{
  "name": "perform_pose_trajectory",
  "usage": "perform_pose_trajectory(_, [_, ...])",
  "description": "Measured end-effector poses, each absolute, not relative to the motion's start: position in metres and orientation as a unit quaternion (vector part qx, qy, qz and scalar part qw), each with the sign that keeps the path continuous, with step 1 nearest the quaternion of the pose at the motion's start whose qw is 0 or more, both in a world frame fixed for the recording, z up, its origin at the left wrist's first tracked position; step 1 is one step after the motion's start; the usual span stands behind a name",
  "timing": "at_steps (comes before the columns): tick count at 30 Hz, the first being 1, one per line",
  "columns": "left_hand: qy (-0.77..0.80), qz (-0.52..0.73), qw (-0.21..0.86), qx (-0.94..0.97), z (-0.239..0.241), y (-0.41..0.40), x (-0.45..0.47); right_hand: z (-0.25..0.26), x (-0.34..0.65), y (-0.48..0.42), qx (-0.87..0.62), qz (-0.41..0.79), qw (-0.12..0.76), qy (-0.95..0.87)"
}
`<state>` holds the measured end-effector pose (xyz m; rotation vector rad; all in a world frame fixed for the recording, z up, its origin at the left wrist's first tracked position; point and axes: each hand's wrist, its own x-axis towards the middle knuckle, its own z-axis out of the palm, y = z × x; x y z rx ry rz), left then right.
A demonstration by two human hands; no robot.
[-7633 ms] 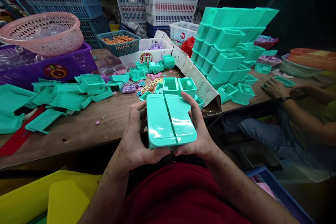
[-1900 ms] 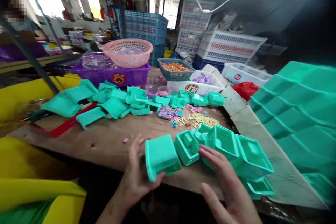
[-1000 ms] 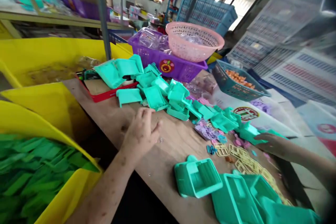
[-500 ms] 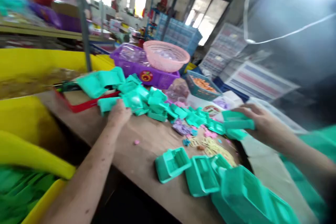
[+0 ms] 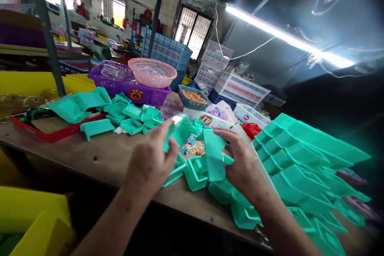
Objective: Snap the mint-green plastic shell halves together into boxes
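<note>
My left hand [image 5: 153, 156] grips a shiny teal plastic piece [image 5: 181, 130], held up over the table and partly blurred. Close by on the right, my right hand [image 5: 240, 160] pinches a flat teal plastic panel [image 5: 213, 156] that stands upright with its broad side towards me. The two pieces are near each other; whether they touch I cannot tell. Below them a row of teal box-shaped parts [image 5: 195, 172] runs along the table's front edge. Small yellow frame-like pieces [image 5: 193, 149] and other tiny coloured bits lie behind.
Teal parts [image 5: 132, 126] are heaped on the table's left, beside a red tray [image 5: 54, 134]. A purple basket [image 5: 150, 95] bears a pink colander [image 5: 153, 73]. Tall stacks of teal parts [image 5: 312, 160] rise at right. Yellow bins [image 5: 36, 212] stand at lower left.
Both hands have lifted pieces from the table and come together in the middle. My left hand moved right, my right hand inward. The view has swung right.
</note>
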<state>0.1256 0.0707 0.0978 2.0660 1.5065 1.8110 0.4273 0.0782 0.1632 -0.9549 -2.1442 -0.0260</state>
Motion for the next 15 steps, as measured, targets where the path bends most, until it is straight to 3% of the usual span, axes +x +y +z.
perform_pose_trajectory(7, [0.322, 0.484, 0.112, 0.806, 0.104, -0.004, 0.169, 0.079, 0.406, 0.007, -0.398, 0.241, 0.658, -0.592])
perform_pose_trajectory(15, [0.164, 0.548, 0.272, 0.773, 0.079, 0.004, 0.196, 0.085, 0.371, -0.067, -0.368, 0.359, 0.711, -0.481])
